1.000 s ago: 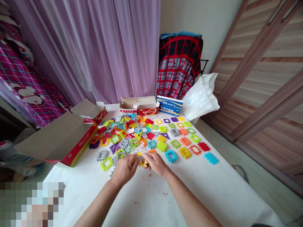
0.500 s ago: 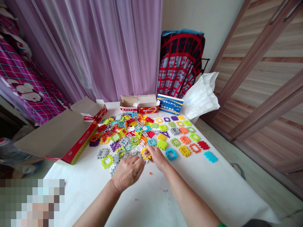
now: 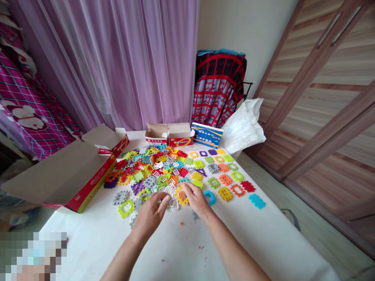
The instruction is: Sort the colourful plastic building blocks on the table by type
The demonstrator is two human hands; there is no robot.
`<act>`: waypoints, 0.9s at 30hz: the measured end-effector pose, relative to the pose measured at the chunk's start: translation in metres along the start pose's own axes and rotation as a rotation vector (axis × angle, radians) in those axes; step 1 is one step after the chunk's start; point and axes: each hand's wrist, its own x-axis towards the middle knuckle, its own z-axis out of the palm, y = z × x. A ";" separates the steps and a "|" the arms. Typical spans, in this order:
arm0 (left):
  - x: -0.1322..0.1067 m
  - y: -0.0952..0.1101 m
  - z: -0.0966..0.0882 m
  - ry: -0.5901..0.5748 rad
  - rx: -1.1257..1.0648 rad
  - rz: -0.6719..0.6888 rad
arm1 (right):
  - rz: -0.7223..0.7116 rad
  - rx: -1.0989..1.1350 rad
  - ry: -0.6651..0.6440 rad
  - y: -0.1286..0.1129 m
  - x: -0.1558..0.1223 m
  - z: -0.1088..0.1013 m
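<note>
My right hand [image 3: 197,199] pinches a yellow square frame-shaped building piece [image 3: 181,195] over the near edge of the piece pile. Just left of it, my left hand [image 3: 152,212] has thumb and forefinger tips close together by white window-grid pieces [image 3: 172,203]; whatever it may hold is too small to make out. Beside the left hand lie a lime frame piece [image 3: 126,208] and a grey piece [image 3: 120,197]. A blue frame piece [image 3: 210,198] sits beyond my right wrist, and a grey piece [image 3: 195,215] is partly hidden beneath it.
Interlocking pieces in many colours form a pile [image 3: 152,164]; rows of single pieces [image 3: 225,179] lie to its right. Open red boxes [image 3: 96,179] stand left and at the back, near a blue box [image 3: 206,135] and a white bag [image 3: 244,125]. An orange bit [image 3: 182,223] lies on the white tabletop [image 3: 181,253].
My hands have moved apart, the left one shifting left and turning its thumb into view. The yellow frame stays in my right hand. The camera view has shifted slightly.
</note>
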 end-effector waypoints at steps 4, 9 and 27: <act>-0.001 0.009 0.024 -0.149 -0.516 -0.186 | -0.131 -0.167 -0.009 -0.004 -0.007 0.003; 0.006 0.009 0.033 -0.048 -0.606 -0.244 | -0.345 -0.514 0.113 -0.012 -0.022 -0.011; 0.015 -0.047 0.013 0.443 0.107 0.205 | 0.062 -1.041 0.587 0.012 0.049 -0.160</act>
